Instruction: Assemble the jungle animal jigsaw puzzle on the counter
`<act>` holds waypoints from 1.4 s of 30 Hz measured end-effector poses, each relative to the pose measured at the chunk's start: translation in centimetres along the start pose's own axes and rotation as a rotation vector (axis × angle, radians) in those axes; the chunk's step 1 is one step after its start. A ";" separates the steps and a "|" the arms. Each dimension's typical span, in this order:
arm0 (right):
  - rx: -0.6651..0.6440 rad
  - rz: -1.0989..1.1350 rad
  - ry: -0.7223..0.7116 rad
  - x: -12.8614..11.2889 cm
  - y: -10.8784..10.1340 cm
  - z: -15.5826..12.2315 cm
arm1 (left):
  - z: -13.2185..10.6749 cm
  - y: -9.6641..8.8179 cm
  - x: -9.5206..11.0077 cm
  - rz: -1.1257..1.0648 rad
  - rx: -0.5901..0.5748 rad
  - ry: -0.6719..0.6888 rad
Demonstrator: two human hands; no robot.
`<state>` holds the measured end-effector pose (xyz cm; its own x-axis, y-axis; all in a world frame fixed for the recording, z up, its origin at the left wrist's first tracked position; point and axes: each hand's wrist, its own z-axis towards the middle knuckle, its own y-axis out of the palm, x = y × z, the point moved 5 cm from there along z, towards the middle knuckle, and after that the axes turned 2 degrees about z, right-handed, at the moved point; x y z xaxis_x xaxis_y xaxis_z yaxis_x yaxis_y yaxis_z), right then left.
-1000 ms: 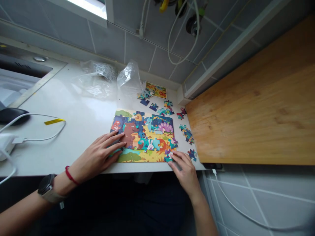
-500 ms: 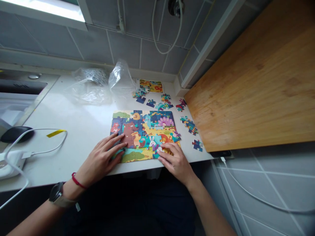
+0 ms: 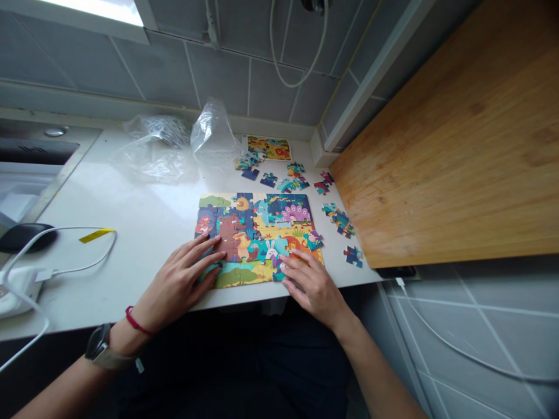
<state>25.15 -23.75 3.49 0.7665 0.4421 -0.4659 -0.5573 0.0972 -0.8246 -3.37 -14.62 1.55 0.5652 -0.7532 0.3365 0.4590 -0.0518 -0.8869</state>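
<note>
Puzzle (image 3: 262, 233) lies on the counter (image 3: 144, 233), apparently over half joined — loose pieces (image 3: 338, 220) remain from twelve to four o'clock — left hand (image 3: 181, 270) spread at eight, right hand (image 3: 317, 285) curled at four, any pinch unclear.

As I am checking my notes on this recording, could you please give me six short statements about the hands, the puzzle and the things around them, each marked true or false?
1. The left hand has its fingers over the left part of the jigsaw puzzle. True.
2. The red bracelet is on the right wrist. False: the red bracelet is on the left wrist.
3. Every piece is joined up. False: loose puzzle pieces lie beyond the jigsaw puzzle and to its right.
4. The picture card lies beyond the jigsaw puzzle. True.
5. The black computer mouse is right of the jigsaw puzzle. False: it is to the left.
6. The right hand is at the near right part of the jigsaw puzzle. True.
</note>
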 end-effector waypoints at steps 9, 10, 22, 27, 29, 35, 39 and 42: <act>-0.073 -0.059 -0.011 -0.2 -0.2 0.3 | -0.1 0.0 0.0 -0.001 -0.004 -0.006; -0.065 -0.053 -0.003 -0.2 -0.2 0.3 | 0.0 0.0 0.0 -0.002 -0.003 -0.007; 0.079 0.053 0.105 0.2 -0.2 0.1 | 0.1 -0.2 0.2 -0.029 0.000 -0.018; 0.082 0.061 0.076 0.4 -0.4 0.2 | 0.3 -0.3 0.3 -0.100 0.020 -0.048; 0.082 0.063 0.054 0.5 -0.5 0.3 | 0.4 -0.4 0.3 -0.114 0.026 -0.055; 0.104 0.061 0.032 1.0 -0.1 -0.1 | 0.4 -1.1 -0.5 0.009 0.092 -0.158; 0.117 0.065 0.015 1.4 0.2 -0.5 | 0.1 -0.8 -1.4 0.085 0.112 -0.321; 0.111 0.069 0.015 1.5 0.3 -0.5 | -0.1 -0.3 -1.6 0.093 0.076 -0.363</act>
<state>26.33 -23.46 2.37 0.7292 0.4376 -0.5261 -0.6405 0.1657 -0.7499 -4.48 -13.47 1.26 0.8067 -0.4704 0.3578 0.4362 0.0654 -0.8975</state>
